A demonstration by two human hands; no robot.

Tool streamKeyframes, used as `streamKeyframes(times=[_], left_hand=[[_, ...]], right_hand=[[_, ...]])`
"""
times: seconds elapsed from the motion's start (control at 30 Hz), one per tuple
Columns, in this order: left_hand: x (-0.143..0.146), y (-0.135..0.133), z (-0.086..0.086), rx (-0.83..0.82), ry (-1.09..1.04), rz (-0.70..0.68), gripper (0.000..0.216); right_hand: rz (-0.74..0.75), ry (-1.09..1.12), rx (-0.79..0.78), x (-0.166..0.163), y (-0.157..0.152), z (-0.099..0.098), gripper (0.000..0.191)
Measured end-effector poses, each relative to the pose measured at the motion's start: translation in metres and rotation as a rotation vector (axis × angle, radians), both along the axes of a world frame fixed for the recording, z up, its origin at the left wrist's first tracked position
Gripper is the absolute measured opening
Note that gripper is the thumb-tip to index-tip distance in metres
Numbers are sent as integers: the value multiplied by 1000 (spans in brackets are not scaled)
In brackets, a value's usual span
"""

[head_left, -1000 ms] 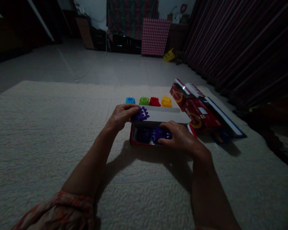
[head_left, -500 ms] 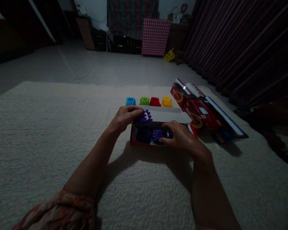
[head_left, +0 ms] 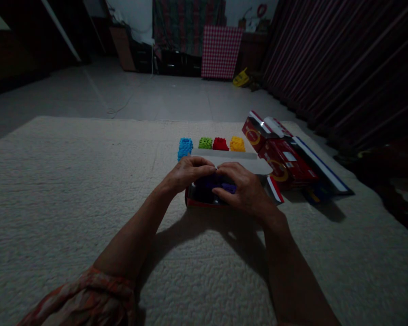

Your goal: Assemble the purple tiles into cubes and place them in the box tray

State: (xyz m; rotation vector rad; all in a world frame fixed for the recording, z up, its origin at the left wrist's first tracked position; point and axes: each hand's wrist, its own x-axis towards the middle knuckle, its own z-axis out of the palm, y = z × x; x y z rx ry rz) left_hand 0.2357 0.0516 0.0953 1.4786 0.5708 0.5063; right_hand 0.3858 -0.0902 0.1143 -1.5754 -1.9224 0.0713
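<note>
An open cardboard box with a red edge lies in front of me, its pale flap standing at the far side. Over its opening, my left hand is closed on a purple building block, mostly hidden behind the fingers. Close beside it, my right hand is curled around another purple block, thumb at the near side and fingers at the far side. The fingertips of both hands nearly meet. The dark inside of the box is hard to make out.
Behind the box stand blue, green, red and yellow block stacks. Opened red cartons lie to the right on the pale quilted mat. A dark curtain hangs at the right.
My left hand has moved slightly right and down with its purple block. My right hand has come left and up with the other block, so the hands are now close together.
</note>
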Motion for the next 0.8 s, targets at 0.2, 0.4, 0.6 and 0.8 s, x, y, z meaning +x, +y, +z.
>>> streamKeyframes(times=[0.2,0.4,0.6,0.8], left_hand=[[3,-1,-3,-12,-7,-13,29],[-4,1,8,-1,30,68,24],[-25,23,19,61,68,221,22],[-32,34,16,141,94,312,18]], right_hand=[[12,-6,-4,-1,-1,1,36],[-65,-49,-20,21,-9,6,34],[-228,-169,-171,65,-38,10,38],[-285,-227,-295,83,-57,2,41]])
